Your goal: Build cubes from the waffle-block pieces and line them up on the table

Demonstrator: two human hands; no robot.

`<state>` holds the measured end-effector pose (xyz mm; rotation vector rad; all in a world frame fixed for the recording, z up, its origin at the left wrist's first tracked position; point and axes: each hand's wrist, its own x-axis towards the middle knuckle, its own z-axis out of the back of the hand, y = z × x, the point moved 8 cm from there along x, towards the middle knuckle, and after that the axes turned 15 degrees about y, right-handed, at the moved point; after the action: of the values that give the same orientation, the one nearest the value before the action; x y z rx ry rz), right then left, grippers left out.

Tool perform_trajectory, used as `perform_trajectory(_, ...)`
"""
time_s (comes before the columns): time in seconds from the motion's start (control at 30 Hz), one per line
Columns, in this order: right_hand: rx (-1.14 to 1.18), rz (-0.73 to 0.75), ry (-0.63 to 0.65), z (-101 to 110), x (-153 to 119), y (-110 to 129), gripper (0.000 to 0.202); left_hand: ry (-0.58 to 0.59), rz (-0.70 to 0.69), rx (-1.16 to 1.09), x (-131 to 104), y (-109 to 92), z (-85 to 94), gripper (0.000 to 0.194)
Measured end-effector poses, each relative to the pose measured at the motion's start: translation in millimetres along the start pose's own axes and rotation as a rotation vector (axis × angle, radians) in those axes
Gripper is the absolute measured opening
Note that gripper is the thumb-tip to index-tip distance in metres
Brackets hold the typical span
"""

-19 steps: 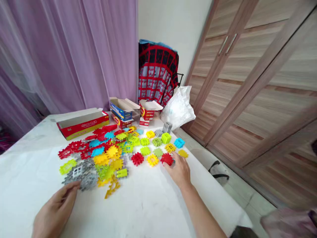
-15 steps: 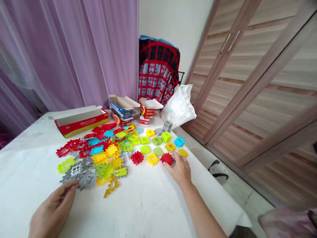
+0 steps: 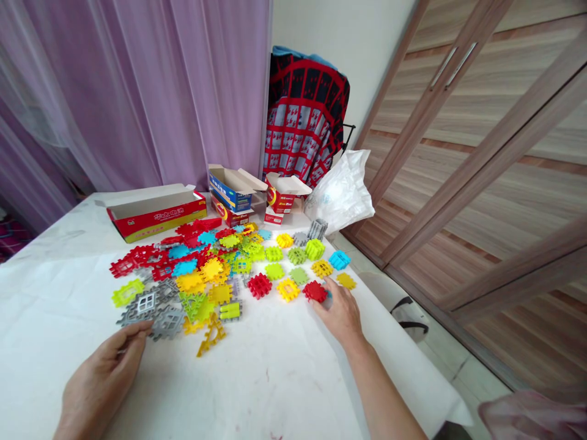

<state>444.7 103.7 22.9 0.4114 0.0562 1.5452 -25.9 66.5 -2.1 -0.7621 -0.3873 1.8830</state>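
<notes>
Near the tabletop's (image 3: 257, 379) right edge, the red toothed block (image 3: 314, 291) lies just left of the nearer right hand's (image 3: 342, 311) slightly parted fingertips, grip unclear.

Looks like a room in a home: purple curtain (image 3: 202, 79) along one side, tall wood-grain cupboard (image 3: 413, 201) with metal handles (image 3: 460, 66) along the other, pale tiled floor (image 3: 444, 351). Patterned red-and-black cloth (image 3: 302, 122) draped before a plain wall (image 3: 367, 49). White-covered tabletop (image 3: 257, 385) carries bright plastic toy-like pieces (image 3: 212, 269) and opened cardboard boxes (image 3: 158, 220), also household stuff.
</notes>
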Motion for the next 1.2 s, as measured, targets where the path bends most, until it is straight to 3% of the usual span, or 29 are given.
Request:
perform_trajectory(0.63, -0.002, -0.019, 0.032, -2, 0, -1, 0.053, -0.04, -0.024, -0.016, -6, -11, 4.7, 0.055)
perform_trajectory(1.2, -0.04, -0.001, 0.025, -2, -1, 3, 0.053, -0.091, -0.091, 0.039, -1, -2, 6.6, 0.041)
